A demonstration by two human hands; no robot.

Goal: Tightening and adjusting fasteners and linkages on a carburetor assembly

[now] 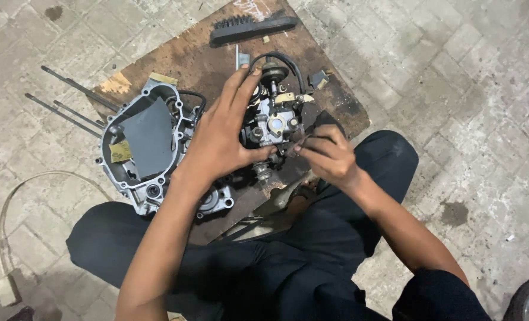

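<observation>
Carburetor [273, 122] at frame centre sits gripped in your left hand [220, 139] while your right hand [329, 156] pinches a thin tool against it, so stripping looks partway, hose and fittings still on.

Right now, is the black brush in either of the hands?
No: the black brush lies alone on the wooden board, away from both hands.

Dim, flat, cool light throughout; soft shadows are cast toward the lower frame. Dark trousers [288, 267] are lost to near-black. Slight motion blur is seen on the right hand [329, 156]. Corners are mildly softened.
</observation>
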